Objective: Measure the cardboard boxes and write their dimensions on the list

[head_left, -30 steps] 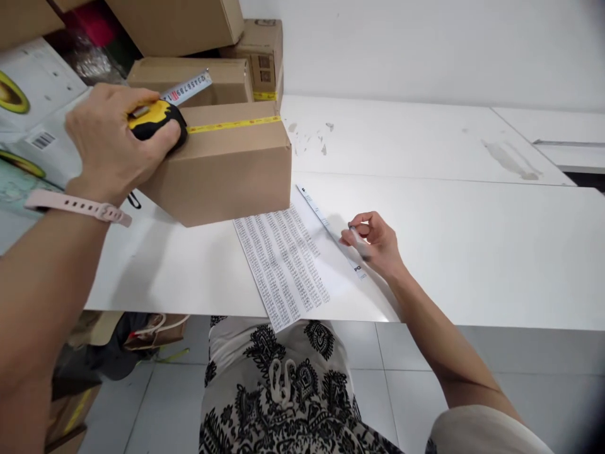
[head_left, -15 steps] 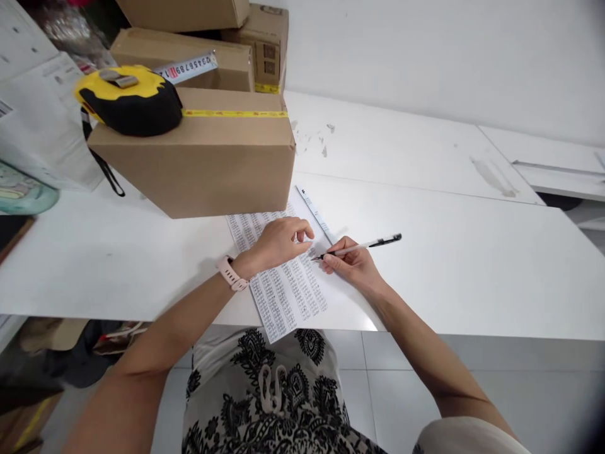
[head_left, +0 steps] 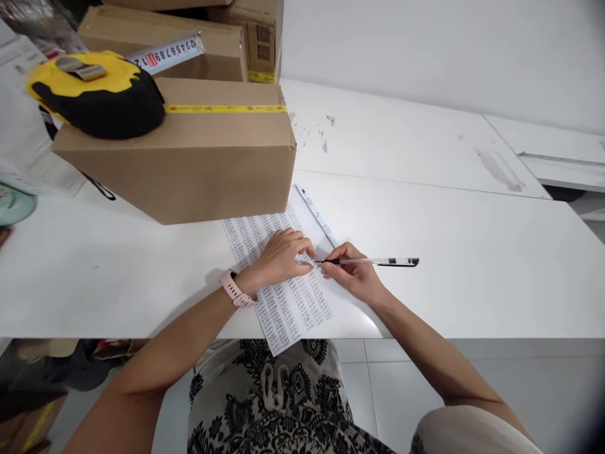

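My right hand (head_left: 355,272) is closed around a pen (head_left: 392,261) with a clear barrel and a black grip, its tip pointing left. Under both hands lies a sheet of paper (head_left: 278,318) covered in columns of small dark marks. My left hand (head_left: 283,255), with a pale pink watch band on the wrist, rests on this sheet. Its fingers are curved, and a gap shows between thumb and index finger, close beside the pen tip. A narrow printed strip (head_left: 314,214) extends up and left from behind my right hand.
A cardboard box (head_left: 203,180) stands over the far end of the paper. On top sits a yellow and black tape measure (head_left: 101,94) with its blade pulled out. More boxes (head_left: 217,47) stand behind. The white table (head_left: 472,271) stretches to the right.
The pen has swung lower to lie nearly level in my right hand. My left hand has shifted slightly down, its fingertips nearer the pen tip. The view has moved a little.
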A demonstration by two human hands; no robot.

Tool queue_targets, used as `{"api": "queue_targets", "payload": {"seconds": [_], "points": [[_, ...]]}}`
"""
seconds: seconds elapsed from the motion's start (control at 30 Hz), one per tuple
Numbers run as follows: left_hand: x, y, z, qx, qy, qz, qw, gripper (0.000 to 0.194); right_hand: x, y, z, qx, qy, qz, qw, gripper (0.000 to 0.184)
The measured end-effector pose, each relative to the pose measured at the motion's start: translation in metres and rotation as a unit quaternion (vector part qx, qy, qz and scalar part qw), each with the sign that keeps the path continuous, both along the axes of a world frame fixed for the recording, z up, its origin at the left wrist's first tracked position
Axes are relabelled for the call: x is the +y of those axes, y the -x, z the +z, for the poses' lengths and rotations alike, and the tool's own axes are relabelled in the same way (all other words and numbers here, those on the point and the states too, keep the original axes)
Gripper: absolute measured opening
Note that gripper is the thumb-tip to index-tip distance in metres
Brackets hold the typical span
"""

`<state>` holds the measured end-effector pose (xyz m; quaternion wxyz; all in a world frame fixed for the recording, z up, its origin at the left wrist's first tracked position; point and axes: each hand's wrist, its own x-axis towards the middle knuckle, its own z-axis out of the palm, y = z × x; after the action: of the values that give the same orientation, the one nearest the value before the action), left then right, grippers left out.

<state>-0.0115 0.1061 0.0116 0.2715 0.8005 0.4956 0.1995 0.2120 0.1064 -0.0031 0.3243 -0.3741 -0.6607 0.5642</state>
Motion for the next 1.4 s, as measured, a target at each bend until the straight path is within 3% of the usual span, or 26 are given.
{"api": "queue_targets", "payload": {"seconds": [0.23,0.57,1.4], "points": [[0.0012,-0.0002,-0.0027,-0.009,0.006,0.007,1.000,0.012,0.0000,0.0027,-0.0083,-0.027,-0.050,-0.035,0.998,0.034],[0.0005,0.0000,-0.0015,-0.008,0.004,0.009,1.000,0.012,0.0002,0.0042,-0.0051,-0.078,-0.116,-0.018,0.990,0.026],[0.0000,0.0007,-0.0028,-0.011,-0.001,0.009,1.000,0.011,0.0000,0.0052,-0.0018,-0.093,-0.103,-0.002,0.990,0.031]]}}
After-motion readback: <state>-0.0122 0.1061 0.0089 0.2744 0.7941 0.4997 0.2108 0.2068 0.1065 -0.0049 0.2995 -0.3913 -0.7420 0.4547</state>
